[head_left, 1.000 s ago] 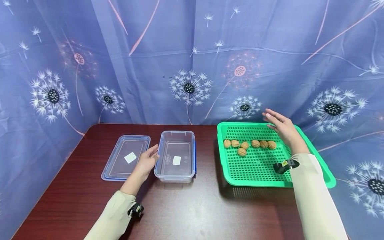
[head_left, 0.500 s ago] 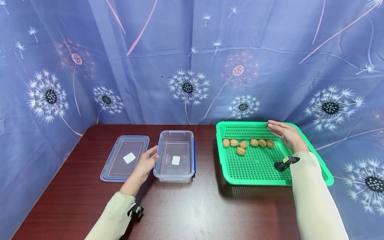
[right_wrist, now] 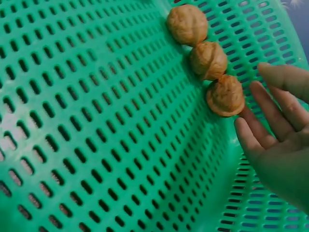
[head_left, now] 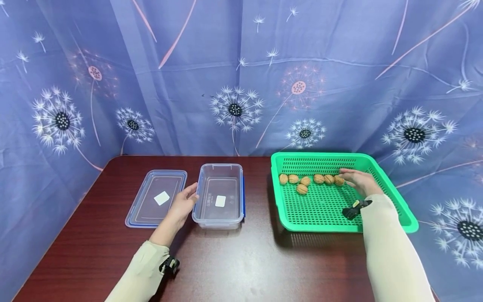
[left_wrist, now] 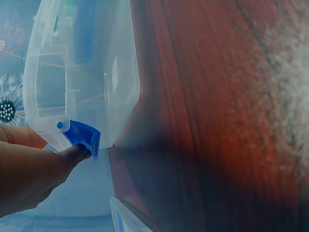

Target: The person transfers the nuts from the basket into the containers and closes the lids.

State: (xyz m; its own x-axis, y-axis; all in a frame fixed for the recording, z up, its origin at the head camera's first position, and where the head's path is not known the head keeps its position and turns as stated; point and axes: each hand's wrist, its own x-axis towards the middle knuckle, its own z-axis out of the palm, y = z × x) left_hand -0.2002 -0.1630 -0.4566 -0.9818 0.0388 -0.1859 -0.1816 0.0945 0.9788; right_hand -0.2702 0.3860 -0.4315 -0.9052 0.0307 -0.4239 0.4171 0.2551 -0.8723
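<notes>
My left hand (head_left: 183, 205) is at the left side of a clear plastic box (head_left: 220, 220). The left wrist view shows its thumb on the box's blue latch (left_wrist: 88, 134) and its other fingers at the rim, gripping that edge. Inside the green basket (head_left: 320, 228), my right hand (head_left: 362, 182) has its fingers spread and holds nothing. Its fingertips are right beside the end walnut (right_wrist: 226, 96) of a row of three, seemingly touching it. Several more walnuts (head_left: 302, 189) lie farther left in the basket.
A clear lid (head_left: 151, 212) with a white label lies flat on the dark red table (head_left: 241, 268), left of the box. Behind the table hangs a blue curtain (head_left: 188, 96) with a dandelion pattern.
My right hand has come down from above the basket's back rim to the walnuts inside. The left hand has stayed at the box, and the walnuts have not moved.
</notes>
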